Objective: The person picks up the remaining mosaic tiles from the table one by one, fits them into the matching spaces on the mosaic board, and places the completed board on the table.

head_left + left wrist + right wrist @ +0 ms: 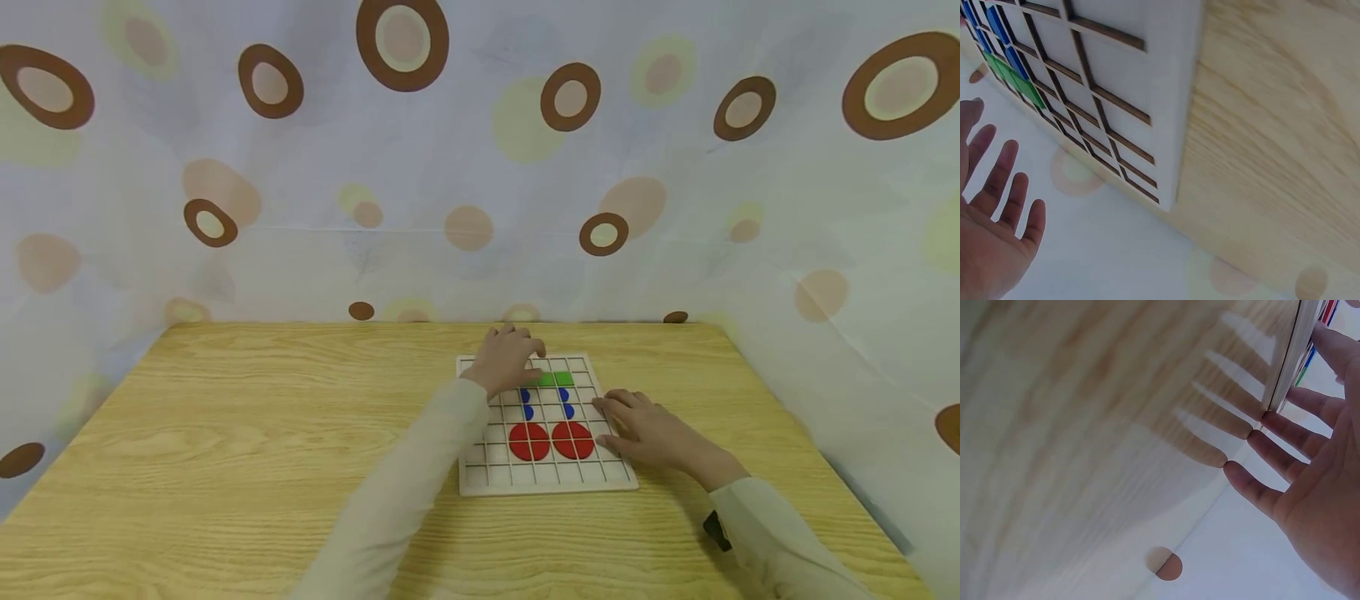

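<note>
A white square board (480,477) with a grid of dark lines lies on the table. Two red discs (529,442) sit side by side on its near part. Small blue half-round pieces (567,412) stand in two columns behind them, with a green strip (562,379) farther back. My left hand (506,360) hovers over the far left part of the board, fingers spread and holding nothing; it hides one end of the strip. At the board's right edge rests my right hand (651,432), fingers extended, thumb by the near red disc and several fingertips (1238,472) down on the tabletop.
The wood-grain table (225,450) extends to both sides of the board. A white curtain (420,167) with brown and beige circles hangs behind it and along the sides. A black device (717,531) shows under the right sleeve.
</note>
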Demonstrator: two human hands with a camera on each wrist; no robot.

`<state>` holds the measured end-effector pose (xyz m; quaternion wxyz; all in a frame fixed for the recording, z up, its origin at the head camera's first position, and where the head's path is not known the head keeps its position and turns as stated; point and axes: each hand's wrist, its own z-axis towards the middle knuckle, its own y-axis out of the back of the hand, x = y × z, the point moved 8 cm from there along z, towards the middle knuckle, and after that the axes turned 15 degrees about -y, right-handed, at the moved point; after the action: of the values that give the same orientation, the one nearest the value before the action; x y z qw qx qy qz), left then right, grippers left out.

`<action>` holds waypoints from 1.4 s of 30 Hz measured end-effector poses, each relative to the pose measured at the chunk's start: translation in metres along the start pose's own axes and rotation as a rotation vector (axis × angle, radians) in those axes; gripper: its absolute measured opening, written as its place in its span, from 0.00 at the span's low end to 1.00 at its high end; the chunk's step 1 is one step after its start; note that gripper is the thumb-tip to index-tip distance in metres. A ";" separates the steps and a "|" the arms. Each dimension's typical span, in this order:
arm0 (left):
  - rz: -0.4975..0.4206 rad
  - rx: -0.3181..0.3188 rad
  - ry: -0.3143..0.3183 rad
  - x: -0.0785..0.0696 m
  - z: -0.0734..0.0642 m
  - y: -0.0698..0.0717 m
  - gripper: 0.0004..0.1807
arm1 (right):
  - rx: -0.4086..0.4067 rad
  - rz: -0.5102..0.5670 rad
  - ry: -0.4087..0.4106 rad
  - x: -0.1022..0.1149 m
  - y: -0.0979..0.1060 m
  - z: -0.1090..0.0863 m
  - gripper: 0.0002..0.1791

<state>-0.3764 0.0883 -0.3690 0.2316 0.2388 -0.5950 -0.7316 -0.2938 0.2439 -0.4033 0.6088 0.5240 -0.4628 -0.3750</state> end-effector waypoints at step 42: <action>0.156 -0.129 0.035 0.061 -0.176 0.065 0.27 | -0.177 0.067 -0.075 -0.030 0.066 -0.005 0.33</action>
<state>-0.3098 -0.0956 -0.3415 0.3132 0.1892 -0.5594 -0.7438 -0.2999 0.2849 -0.3439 0.6472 0.4381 -0.4675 -0.4131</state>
